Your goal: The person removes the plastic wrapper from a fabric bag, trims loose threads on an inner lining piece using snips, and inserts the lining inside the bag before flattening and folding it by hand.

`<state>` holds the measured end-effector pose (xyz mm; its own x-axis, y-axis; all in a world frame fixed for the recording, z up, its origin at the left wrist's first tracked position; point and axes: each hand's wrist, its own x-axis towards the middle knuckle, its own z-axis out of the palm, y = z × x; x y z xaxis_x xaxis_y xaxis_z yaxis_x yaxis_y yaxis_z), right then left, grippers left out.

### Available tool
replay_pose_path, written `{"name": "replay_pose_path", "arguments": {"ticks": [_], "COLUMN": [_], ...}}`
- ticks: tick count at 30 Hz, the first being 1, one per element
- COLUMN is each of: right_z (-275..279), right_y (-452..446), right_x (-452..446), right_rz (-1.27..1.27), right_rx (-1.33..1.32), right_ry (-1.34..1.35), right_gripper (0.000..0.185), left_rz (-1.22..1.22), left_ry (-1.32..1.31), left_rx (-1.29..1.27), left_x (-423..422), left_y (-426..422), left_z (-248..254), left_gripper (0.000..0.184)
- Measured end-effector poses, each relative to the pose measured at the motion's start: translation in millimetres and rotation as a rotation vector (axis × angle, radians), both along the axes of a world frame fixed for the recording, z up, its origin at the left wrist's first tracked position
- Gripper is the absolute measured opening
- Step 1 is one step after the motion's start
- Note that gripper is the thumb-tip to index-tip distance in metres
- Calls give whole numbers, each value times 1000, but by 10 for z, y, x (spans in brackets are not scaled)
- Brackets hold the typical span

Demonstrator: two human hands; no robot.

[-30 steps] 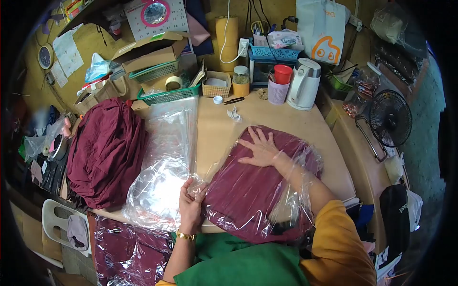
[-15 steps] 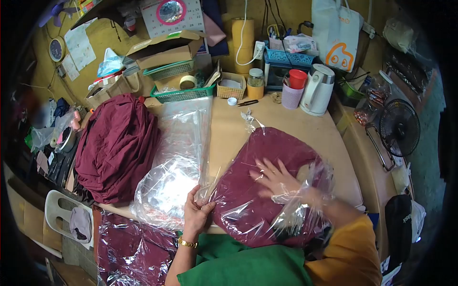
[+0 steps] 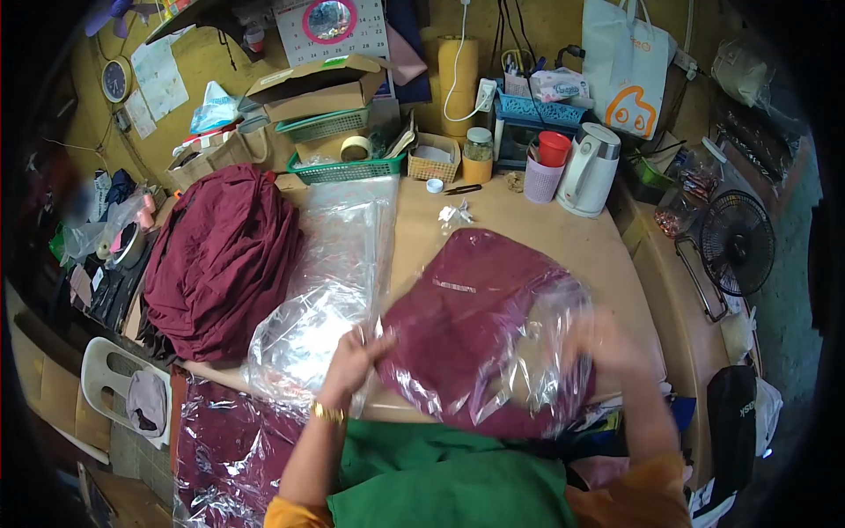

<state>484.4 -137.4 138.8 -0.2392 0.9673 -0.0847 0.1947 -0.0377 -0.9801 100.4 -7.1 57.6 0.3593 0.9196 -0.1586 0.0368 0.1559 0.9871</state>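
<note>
A folded maroon garment in a clear plastic bag (image 3: pixel 475 308) lies at the table's front edge. My left hand (image 3: pixel 356 359) is closed on the left edge of that bag. At the bag's right side, my right hand (image 3: pixel 594 339) is smeared by motion and partly behind shiny plastic, so its fingers cannot be made out. Left of the bag is a stack of clear plastic bags (image 3: pixel 343 229). A heap of maroon cloth (image 3: pixel 224 264) sits further left.
Along the back stand a green basket (image 3: pixel 348 169), a jar (image 3: pixel 478 157), a red cup (image 3: pixel 553 149) and a white kettle (image 3: pixel 590 169). A black fan (image 3: pixel 738 242) is at right. Bagged maroon garments (image 3: pixel 233 449) lie below the table's left front edge.
My right hand has left the garment's middle for the bag's right side. My left hand still holds the left edge. The bag's plastic is bunched differently, and the camera view has shifted.
</note>
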Motion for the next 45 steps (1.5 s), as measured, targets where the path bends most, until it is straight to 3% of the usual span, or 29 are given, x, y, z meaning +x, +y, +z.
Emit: {"name": "replay_pose_path", "arguments": {"ticks": [1, 2, 3, 4, 5, 6, 8, 10, 13, 14, 16, 20, 22, 23, 26, 28, 29, 31, 32, 35, 37, 38, 39, 41, 42, 44, 45], "right_z": [175, 446, 722, 984, 1306, 1576, 1600, 1347, 380, -104, -887, -1136, -1048, -1024, -1001, -712, -436, 683, 887, 2010, 2315, 2327, 2340, 2187, 1956, 1212, 831], "right_y": [317, 634, 869, 1051, 990, 882, 666, 471, 185, 110, -66, 89, 394, 544, 1074, 1472, 1599, 1640, 1754, 1482, 1341, 1281, 1222, 1008, 1030, 891, 705], "right_x": [34, 176, 270, 436, 433, 407, 338, 352, 650, 869, 1175, 986, 634, 480, 25, -345, -542, -898, -885, -958, -854, -741, -628, -200, 107, 871, 996], "right_rz": [-303, -418, -460, -434, -418, -402, -363, -341, -413, -351, -297, -457, -351, -266, 45, -46, -87, -215, -235, -67, -88, -188, -300, -613, -690, -526, -676], "right_rx": [64, 83, 203, 333, 420, 507, 527, 460, 53, -93, -209, -217, -120, -77, -46, -25, 74, 69, 306, 669, 909, 1001, 1082, 862, 705, 766, 392], "right_ry": [-18, 46, 215, 309, 270, 230, 152, 59, 67, 100, 328, 498, 520, 347, 193, -189, -145, -413, -342, 80, 138, 27, -87, -150, 84, -250, -268], "right_gripper": [18, 20, 32, 41, 41, 40, 40, 38, 26, 27, 28, 34, 42, 46, 49, 47, 45, 41, 35, 35, 32, 31, 31, 29, 25, 15, 13], "left_rz": [19, 98, 85, 215, 342, 453, 465, 524, 558, 540, 486, 394, 361, 358, 348, 334, 336, 354, 354, 390, 363, 337, 318, 402, 484, 488, 495], "left_ry": [-86, 26, -279, -408, -353, -467, -581, -384, -179, -87, -38, -136, -149, -152, -208, -214, -211, -310, -307, -559, -715, -868, -853, -811, -762, -659, -459], "left_rx": [113, 146, 200, 332, 453, 400, 423, 436, 133, -33, 0, -58, -205, -202, -30, -44, -39, -158, -158, -269, -382, -494, -471, -358, -240, -157, -49], "left_x": [22, 61, -25, -46, -146, -157, -310, -467, -461, -464, -500, -573, -541, -508, -469, -504, -501, -454, -415, -341, -209, -167, -230, -202, -195, -334, -371], "left_y": [219, 277, 541, 629, 729, 566, 302, 119, -504, -707, -982, -1171, -1190, -1184, -1147, -1139, -1151, -1173, -1199, -1227, -1193, -1188, -1114, -951, -863, -776, -752], "left_z": [73, 471, 454, 632, 782, 1096, 1223, 886, 240, 77, -261, -301, -185, -204, -352, -446, -406, -266, -202, -188, -20, 34, -124, -111, -83, -94, -110], "left_gripper": [25, 24, 26, 31, 37, 41, 45, 60, 75, 80, 81, 82, 80, 80, 78, 77, 77, 78, 78, 72, 66, 60, 48, 47, 47, 51, 51]}}
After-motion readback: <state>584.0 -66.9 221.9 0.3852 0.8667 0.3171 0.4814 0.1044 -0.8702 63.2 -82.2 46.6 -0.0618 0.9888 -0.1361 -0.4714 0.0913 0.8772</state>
